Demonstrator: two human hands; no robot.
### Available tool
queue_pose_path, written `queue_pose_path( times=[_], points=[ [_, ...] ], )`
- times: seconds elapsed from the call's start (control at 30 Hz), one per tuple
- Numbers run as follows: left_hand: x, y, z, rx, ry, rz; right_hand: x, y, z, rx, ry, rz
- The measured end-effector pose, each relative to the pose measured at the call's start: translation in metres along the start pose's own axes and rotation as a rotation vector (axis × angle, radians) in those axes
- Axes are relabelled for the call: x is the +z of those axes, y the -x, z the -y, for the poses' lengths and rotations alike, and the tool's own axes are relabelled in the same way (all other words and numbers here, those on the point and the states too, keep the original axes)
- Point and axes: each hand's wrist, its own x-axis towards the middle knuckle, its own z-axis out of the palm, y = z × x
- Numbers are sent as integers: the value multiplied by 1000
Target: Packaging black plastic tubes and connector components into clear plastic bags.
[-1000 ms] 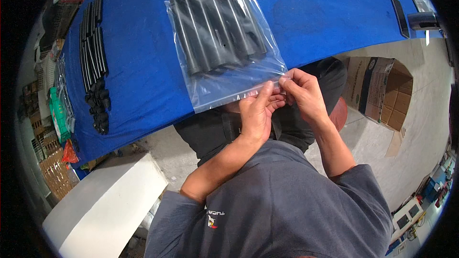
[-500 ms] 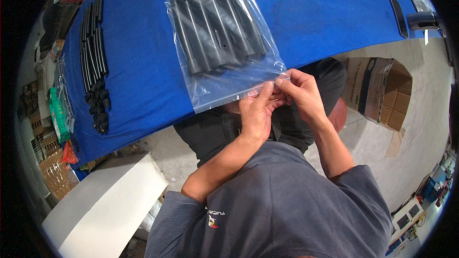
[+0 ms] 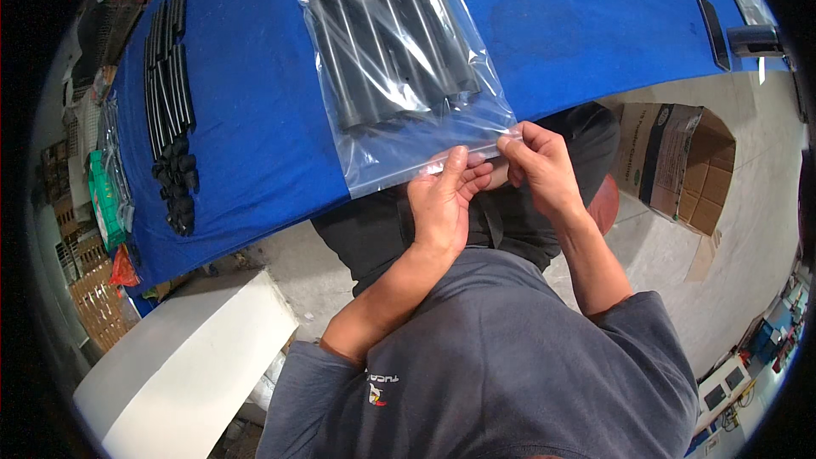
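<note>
Your left hand (image 3: pixel 439 208) pinches the near edge of the clear bag (image 3: pixel 382 155); your right hand (image 3: pixel 549 174) pinches its right corner. Bag on blue-covered desk (image 3: pixel 586 47), near edge partly overhanging, black tubes (image 3: pixel 393 55) inside.
</note>
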Motion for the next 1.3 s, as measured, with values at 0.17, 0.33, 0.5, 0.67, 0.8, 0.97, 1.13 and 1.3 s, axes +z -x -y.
queue_pose_path(
  times=[0.17, 0.33, 0.5, 0.67, 0.8, 0.97, 1.13, 1.3],
  points=[
    [1, 1, -1, -17, 0, 0, 3, 2, -4, 26, -57, -45],
    [5, 2, -4, -14, 10, 56, 17, 7, -8, 55, -217, -44],
    [4, 3, -8, -56, 60, 63, 19, 4, -13, 32, -155, -54],
    [-11, 6, -8, -27, -24, 0, 18, 3, -16, 38, -181, -62],
    [-13, 7, -8, -20, -81, -20, 19, 5, -14, 60, -272, -72],
    [-18, 8, -13, -49, -73, 14, 17, 6, -12, 83, -252, -75],
    [-24, 8, -18, -39, -102, 38, 15, 9, -9, 83, -212, -107],
    [-22, 9, -23, -111, -105, 40, 10, 12, -9, 26, -170, -153]
  ],
)
